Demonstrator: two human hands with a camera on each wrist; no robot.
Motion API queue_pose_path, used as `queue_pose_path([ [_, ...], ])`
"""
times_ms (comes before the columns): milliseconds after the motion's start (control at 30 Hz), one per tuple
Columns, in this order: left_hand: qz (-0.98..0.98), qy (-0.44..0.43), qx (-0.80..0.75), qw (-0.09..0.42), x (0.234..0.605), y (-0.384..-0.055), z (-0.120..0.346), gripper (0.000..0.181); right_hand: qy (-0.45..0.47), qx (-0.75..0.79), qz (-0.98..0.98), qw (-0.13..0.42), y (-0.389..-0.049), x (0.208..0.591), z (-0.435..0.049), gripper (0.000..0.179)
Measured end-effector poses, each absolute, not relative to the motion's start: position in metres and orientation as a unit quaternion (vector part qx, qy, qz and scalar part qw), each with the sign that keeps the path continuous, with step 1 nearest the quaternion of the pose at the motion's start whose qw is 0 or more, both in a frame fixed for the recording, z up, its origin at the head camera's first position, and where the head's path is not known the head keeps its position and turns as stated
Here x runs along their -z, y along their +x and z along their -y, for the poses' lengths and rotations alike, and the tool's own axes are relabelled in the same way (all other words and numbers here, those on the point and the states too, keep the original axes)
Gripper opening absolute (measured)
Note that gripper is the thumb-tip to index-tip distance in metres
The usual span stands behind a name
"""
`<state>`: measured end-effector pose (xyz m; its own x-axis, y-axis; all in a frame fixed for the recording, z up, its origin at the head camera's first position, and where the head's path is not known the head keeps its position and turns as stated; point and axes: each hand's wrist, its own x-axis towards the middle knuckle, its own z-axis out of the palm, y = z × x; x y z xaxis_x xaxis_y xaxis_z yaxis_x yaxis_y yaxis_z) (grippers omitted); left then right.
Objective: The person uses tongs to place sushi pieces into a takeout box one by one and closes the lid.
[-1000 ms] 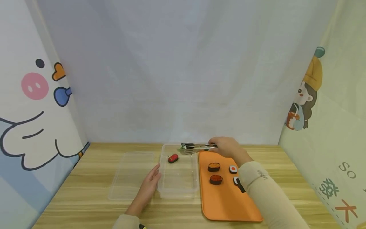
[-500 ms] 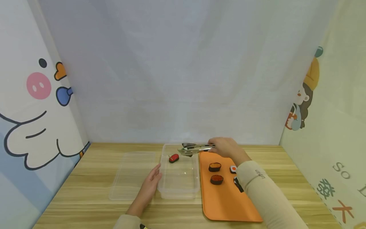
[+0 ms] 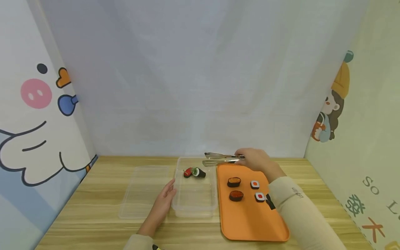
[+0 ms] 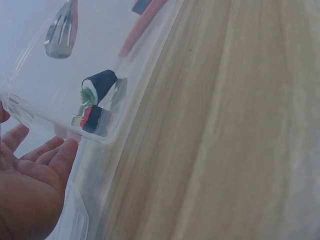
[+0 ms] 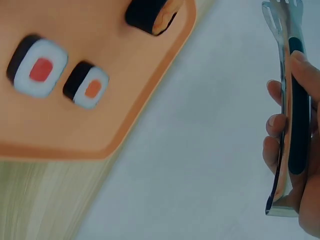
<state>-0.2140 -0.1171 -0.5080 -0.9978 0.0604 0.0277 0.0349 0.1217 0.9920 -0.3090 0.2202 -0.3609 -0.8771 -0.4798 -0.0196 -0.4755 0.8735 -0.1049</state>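
1. Right hand point(image 3: 254, 159), centre-right of the head view: its fingers are wrapped round metal tongs point(image 5: 298, 120), with the tongs' tips spread apart over the upper right rim of the see-through box point(image 3: 194, 210).
2. Left hand point(image 3: 165, 197), lower middle: fingers pretty much straight, tips up against the box's left wall.
3. Inside the box, toward the back: a cone-shaped roll with green filling point(image 3: 200, 173) lying right beside a red-topped piece point(image 3: 187, 173). The box wall stands between them and the left hand.
4. See-through lid point(image 3: 143, 192) lies flat on the table point(image 3: 93, 208), left of the box.
5. Orange tray point(image 3: 247, 222), lower right, carries two roe-topped pieces point(image 3: 236, 196) and two white-centred rolls point(image 3: 259, 197).
6. The right sleeve point(image 3: 300, 205) blocks the tray's right edge, fyi. Some black thing point(image 3: 270, 202) pokes out beside it, can't tell what.
7. White curtain point(image 3: 200, 86) behind everything.
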Motion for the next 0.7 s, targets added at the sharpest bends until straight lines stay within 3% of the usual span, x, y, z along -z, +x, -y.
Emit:
queue_pose_path([
  [700,-0.75,0.021,-0.66,0.009,0.512,-0.218,0.114,0.05,-0.267,0.094,-0.959,0.024,-0.298,0.375,-0.303,0.033],
])
